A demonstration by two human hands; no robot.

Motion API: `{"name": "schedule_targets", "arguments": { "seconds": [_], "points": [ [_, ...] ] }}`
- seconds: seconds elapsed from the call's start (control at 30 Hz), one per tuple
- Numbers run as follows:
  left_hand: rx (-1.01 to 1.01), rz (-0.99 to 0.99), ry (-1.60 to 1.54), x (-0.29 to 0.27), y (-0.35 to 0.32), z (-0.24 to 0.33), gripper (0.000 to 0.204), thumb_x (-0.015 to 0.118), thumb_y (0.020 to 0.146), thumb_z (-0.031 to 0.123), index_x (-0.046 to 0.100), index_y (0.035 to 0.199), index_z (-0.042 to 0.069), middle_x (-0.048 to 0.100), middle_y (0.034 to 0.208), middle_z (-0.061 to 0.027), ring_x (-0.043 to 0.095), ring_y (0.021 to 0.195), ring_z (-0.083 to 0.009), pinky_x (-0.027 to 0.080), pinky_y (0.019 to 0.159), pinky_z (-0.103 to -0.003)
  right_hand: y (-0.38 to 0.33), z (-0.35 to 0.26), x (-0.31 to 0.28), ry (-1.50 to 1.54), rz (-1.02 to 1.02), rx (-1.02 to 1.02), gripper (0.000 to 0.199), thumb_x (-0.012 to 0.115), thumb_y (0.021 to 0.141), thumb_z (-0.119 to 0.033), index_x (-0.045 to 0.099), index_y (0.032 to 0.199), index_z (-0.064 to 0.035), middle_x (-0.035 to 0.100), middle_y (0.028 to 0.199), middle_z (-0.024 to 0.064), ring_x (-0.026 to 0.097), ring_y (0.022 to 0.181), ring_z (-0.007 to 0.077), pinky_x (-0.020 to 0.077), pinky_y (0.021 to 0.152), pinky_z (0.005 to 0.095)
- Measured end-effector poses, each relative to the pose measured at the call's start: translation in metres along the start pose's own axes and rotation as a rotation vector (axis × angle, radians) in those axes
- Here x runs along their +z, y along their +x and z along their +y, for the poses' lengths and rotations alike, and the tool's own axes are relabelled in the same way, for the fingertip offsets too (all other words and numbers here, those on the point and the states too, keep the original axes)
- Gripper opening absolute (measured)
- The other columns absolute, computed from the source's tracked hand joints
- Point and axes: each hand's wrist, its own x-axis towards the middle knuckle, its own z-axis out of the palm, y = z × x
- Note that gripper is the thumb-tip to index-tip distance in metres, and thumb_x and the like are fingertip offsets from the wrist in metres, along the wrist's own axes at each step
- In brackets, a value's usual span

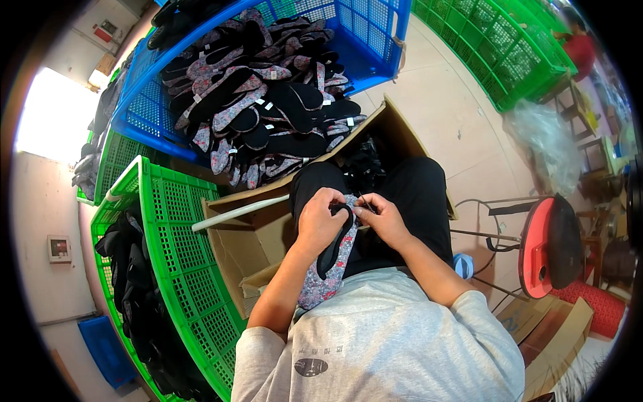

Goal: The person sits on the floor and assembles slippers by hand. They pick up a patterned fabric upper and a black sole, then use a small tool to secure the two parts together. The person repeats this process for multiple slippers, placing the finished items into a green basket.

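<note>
A cloth slipper [345, 249], grey with a red floral print and a black inner side, lies lengthwise over my lap. Its wide end rests against my shirt and its narrow end points away from me. My left hand [323, 218] is closed around the narrow end, thumb bent over the black part. Beside it, my right hand [383, 218] pinches at the tip of the slipper. A thin dark bit shows between its thumb and forefinger, too small to name. Beyond my knees, a blue plastic crate [367, 82] holds a heap of similar floral and black slippers [268, 110].
An open cardboard box [251, 249] with a pale tube [240, 213] across it stands by my left knee. Green crates [191, 251] are at the left and far right. To the right are a red and black round stool seat [546, 248], cables and a clear plastic bag [548, 144].
</note>
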Motion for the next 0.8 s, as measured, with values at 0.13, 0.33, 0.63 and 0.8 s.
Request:
{"name": "schedule_targets", "arguments": {
  "seconds": [0.13, 0.33, 0.63, 0.8],
  "points": [
    [0.013, 0.01, 0.012, -0.001, -0.001, 0.0, 0.022, 0.07, 0.075, 0.005, 0.062, 0.095, 0.003, 0.065, 0.095, -0.0112, 0.066, 0.09, -0.027, 0.052, 0.082, -0.035, 0.007, 0.006, 0.0, -0.021, 0.022, -0.013, 0.01, 0.068, 0.094, -0.012, 0.062, 0.097, -0.0052, 0.061, 0.077, -0.0013, 0.055, 0.067, 0.0047, 0.0433, 0.059, 0.0206],
    [-0.034, -0.004, 0.135, -0.008, -0.007, 0.018, 0.041, 0.072, 0.073, 0.009, 0.058, 0.111, 0.005, 0.064, 0.103, -0.0109, 0.064, 0.099, -0.0275, 0.051, 0.088, -0.037, 0.01, -0.009, -0.019, 0.145, 0.284, 0.074, 0.01, 0.063, 0.096, -0.02, 0.061, 0.099, -0.0105, 0.059, 0.069, -0.0025, 0.045, 0.054, 0.0036, 0.0292, 0.047, 0.0185],
    [0.032, 0.031, 0.327, -0.005, -0.011, 0.019, 0.053, 0.073, 0.069, 0.008, 0.056, 0.119, 0.006, 0.062, 0.107, -0.0126, 0.059, 0.106, -0.0322, 0.048, 0.092, -0.04, 0.006, -0.028, 0.015, -0.537, 0.016, -0.234, 0.061, 0.077, 0.078, -0.029, 0.056, 0.13, -0.006, 0.065, 0.115, 0.0157, 0.061, 0.109, 0.0309, 0.0481, 0.095, 0.0376],
    [0.078, 0.05, 0.401, -0.007, -0.016, 0.016, 0.051, 0.069, 0.069, 0.003, 0.057, 0.118, 0.006, 0.063, 0.103, -0.0123, 0.058, 0.102, -0.0332, 0.048, 0.089, -0.042, 0.01, -0.032, 0.022, -0.775, 0.03, -0.235, 0.053, 0.071, 0.077, -0.018, 0.058, 0.127, -0.0082, 0.065, 0.1, 0.0139, 0.062, 0.095, 0.0314, 0.0507, 0.085, 0.0402]
  ]
}}
